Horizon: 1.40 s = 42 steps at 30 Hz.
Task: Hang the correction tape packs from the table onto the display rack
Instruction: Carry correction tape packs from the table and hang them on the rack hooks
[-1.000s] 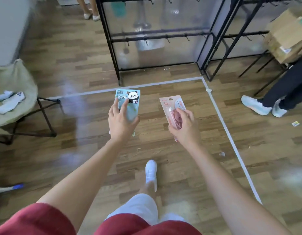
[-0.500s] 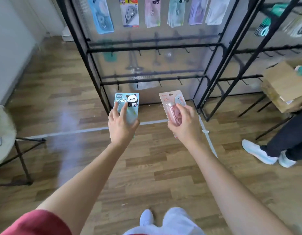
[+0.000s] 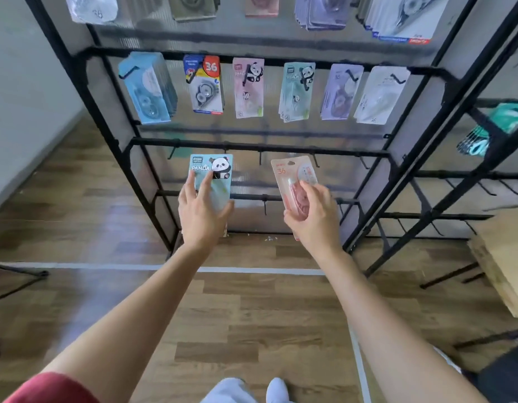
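Both hands have moved up to the display rack [image 3: 129, 146], whose hung packs [image 3: 247, 88] now fill the upper view. Left hand [image 3: 202, 216] grips the blue panda pack [image 3: 215, 173], fingers [image 3: 206, 181] curled over its face; right hand [image 3: 313, 219] grips the pink pack [image 3: 291, 175], both held just before the rack's middle hook rail [image 3: 281, 148].

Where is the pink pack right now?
Head view, right of centre: the right hand holds the pink pack before the rack, beside the panda pack.
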Motion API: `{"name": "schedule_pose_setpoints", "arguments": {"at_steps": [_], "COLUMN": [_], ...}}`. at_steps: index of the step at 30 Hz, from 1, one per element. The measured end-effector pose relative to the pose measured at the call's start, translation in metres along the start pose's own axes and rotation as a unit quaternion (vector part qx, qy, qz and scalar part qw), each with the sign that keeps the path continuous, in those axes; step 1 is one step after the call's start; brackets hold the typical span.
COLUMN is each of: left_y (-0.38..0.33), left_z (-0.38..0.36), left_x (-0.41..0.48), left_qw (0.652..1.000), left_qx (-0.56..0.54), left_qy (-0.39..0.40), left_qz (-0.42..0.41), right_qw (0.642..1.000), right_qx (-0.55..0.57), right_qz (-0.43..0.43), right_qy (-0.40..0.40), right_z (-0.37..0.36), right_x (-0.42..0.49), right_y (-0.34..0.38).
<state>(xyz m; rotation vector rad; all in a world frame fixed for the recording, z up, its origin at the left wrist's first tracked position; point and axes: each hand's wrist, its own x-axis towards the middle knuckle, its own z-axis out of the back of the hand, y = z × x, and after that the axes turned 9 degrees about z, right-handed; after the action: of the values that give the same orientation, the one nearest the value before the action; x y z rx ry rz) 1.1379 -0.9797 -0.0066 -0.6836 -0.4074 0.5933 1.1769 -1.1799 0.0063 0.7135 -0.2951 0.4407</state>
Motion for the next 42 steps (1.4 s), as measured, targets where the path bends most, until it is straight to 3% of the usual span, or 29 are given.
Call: {"name": "schedule_pose_setpoints", "arguments": {"at_steps": [13, 25, 37, 42], "left_y": [-0.060, -0.143, -0.182, -0.195], "left_z": [-0.080, -0.133, -0.171, -0.186], "left_x": [0.100, 0.121, 0.111, 0.143], "left_qw": [1.000, 0.983, 0.992, 0.997], "left_qx": [0.010, -0.047, -0.031, 0.015], "left_qy": [0.022, 0.014, -0.038, -0.002], "left_qz": [-0.015, -0.176, -0.119, -0.070], "right_qw": [1.000, 0.997, 0.999, 0.999], "right_qx": [-0.007, -0.019, 0.019, 0.012], "right_qz": [-0.016, -0.069, -0.027, -0.018], "right_qy": [-0.019, -0.020, 0.018, 0.023], "right_z": [-0.011, 0.000, 0.012, 0.013], "right_x": [0.116, 0.152, 0.171, 0.175], "right_y": [-0.072, -0.135, -0.166, -0.176]}}
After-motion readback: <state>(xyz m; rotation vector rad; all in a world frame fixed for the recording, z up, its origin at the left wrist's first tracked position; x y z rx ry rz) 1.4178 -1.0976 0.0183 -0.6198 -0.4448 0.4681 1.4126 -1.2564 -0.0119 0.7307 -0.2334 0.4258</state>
